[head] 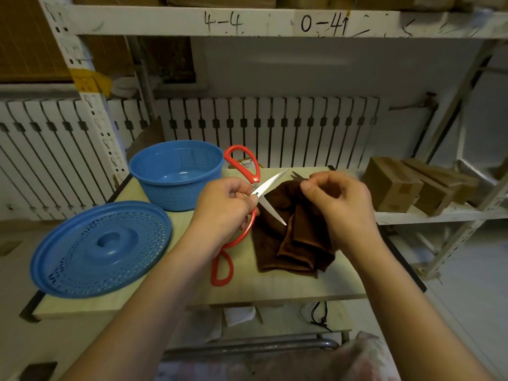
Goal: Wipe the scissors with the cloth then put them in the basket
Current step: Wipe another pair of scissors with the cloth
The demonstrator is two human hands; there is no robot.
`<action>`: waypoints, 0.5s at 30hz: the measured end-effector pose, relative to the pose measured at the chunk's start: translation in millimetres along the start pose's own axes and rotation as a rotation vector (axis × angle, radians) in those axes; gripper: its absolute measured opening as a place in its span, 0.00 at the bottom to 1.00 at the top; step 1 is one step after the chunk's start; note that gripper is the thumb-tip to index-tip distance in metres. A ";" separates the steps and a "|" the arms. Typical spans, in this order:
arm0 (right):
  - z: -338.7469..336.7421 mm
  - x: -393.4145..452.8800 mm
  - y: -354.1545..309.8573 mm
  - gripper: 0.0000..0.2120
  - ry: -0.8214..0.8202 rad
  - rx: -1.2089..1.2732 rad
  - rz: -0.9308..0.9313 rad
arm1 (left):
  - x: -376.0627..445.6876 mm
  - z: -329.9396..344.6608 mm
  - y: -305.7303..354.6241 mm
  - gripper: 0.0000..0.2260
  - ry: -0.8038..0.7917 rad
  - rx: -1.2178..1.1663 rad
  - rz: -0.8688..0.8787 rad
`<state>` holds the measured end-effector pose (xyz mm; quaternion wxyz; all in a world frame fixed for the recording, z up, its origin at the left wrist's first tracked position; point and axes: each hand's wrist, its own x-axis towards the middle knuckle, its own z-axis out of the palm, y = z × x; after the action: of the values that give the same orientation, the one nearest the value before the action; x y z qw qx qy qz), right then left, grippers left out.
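Head view: your left hand (222, 210) grips the scissors (257, 193) near the pivot, blades spread over the table (275, 287). Your right hand (338, 204) pinches the brown cloth (294, 237), just right of the blades. Behind your left hand sits the blue basket (176, 174). Farther up, the shelf beam (275, 22) reads "4-4" and "0-41".

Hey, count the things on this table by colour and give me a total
Blue: 2, the basket and the lid
Red-handled: 1, the scissors
Brown: 1, the cloth
Total: 4
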<state>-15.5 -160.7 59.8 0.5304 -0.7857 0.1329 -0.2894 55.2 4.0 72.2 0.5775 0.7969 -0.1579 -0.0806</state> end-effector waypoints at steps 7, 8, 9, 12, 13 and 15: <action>-7.0 3.4 3.2 0.19 -0.002 0.145 0.107 | -1.4 3.3 7.5 0.06 -0.007 -0.006 0.022; -7.9 4.3 3.1 0.18 0.001 0.195 0.120 | -1.5 3.6 9.1 0.06 -0.007 -0.004 0.032; -8.6 4.3 2.8 0.17 0.008 0.238 0.128 | -1.7 3.8 10.4 0.07 -0.008 -0.003 0.041; -10.2 1.9 4.8 0.14 0.053 0.267 0.116 | -2.3 5.9 12.6 0.07 -0.014 0.003 0.068; -10.6 0.6 6.3 0.13 0.067 0.258 0.108 | -2.3 6.8 12.6 0.07 -0.014 0.012 0.075; -9.8 -1.7 8.9 0.11 0.089 0.261 0.105 | -1.7 8.5 12.1 0.06 -0.014 0.027 0.080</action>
<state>-21.8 -170.8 53.9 0.6360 -0.6884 0.1586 -0.3107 49.0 -6.4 80.8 0.5684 0.7970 -0.1948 -0.0608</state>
